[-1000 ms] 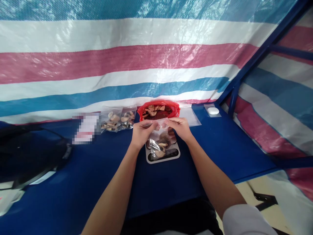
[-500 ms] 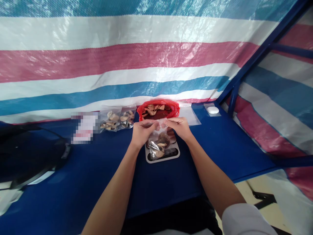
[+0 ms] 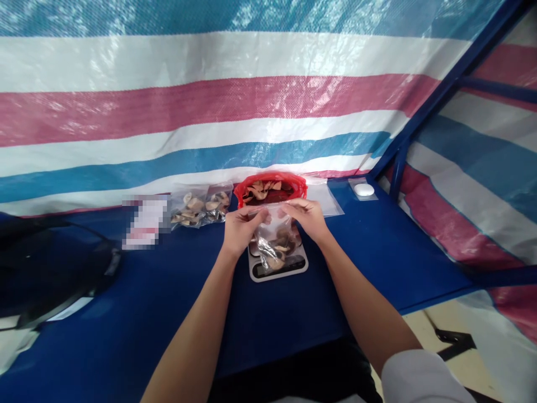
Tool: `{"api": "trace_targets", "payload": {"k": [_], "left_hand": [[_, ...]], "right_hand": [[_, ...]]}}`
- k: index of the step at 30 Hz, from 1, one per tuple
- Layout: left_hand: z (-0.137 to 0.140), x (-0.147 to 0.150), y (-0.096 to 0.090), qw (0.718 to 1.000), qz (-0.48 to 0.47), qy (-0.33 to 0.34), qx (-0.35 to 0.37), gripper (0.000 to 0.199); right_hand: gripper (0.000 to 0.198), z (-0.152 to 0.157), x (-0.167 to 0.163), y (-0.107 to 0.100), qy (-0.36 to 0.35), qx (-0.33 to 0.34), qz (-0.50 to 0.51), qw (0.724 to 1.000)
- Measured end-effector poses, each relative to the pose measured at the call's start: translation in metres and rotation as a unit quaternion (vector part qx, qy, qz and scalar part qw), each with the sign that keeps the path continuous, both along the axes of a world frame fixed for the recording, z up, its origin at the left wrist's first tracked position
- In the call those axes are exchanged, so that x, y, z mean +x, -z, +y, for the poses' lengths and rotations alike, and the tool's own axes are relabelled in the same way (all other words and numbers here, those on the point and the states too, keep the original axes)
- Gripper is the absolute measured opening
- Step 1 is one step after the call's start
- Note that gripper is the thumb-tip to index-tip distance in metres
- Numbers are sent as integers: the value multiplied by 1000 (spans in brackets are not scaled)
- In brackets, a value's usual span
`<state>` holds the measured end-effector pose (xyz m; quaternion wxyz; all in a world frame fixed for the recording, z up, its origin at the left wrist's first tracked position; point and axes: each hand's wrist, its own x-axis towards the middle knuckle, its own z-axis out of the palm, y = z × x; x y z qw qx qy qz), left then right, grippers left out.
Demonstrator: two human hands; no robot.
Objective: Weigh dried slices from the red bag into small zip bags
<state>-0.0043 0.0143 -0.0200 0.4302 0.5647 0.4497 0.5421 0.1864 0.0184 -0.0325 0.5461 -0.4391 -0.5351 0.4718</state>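
My left hand (image 3: 243,228) and my right hand (image 3: 307,217) each pinch the top edge of a clear plastic bag (image 3: 274,242), with a small gap between the two grips. Brown and cream dried slices, perhaps mushroom, lie in the lower part of the bag. Beneath it is a white kitchen scale (image 3: 278,275) with a dark display strip, partly covered by the bag. I cannot tell whether the bag rests on the scale. Just beyond my hands, a red plastic bag (image 3: 272,180) stands open with more of these slices inside.
Filled clear bags (image 3: 199,206) lie left of the red bag. Flat clear bags (image 3: 325,200) lie to its right, and a white oval object (image 3: 364,190) sits further right. A black object (image 3: 54,268) occupies the table's left side. Striped sheeting (image 3: 210,101) hangs behind.
My hands have moved slightly apart along the bag's top edge, spreading it wider. The slices inside have shifted a little. The scale and surrounding bags stay in place.
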Motion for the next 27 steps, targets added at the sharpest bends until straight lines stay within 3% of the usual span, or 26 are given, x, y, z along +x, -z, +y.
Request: {"api": "trace_targets", "payload": {"k": [4, 11, 15, 19, 27], "left_hand": [[-3, 1, -3, 1000, 16, 0, -7, 21], [3, -1, -1, 1000, -15, -21, -11, 23], [9, 0, -4, 1000, -10, -12, 7, 20], [14, 2, -7, 999, 16, 7, 33, 20], [11, 3, 0, 999, 16, -22, 22, 28]], "right_hand": [[36, 2, -4, 4, -23, -3, 13, 1000], [39, 6, -3, 1, 32, -3, 43, 999], [37, 4, -7, -3, 23, -16, 62, 998], [33, 1, -10, -2, 8, -22, 49, 999], [32, 5, -7, 6, 3, -7, -3, 1000]]}}
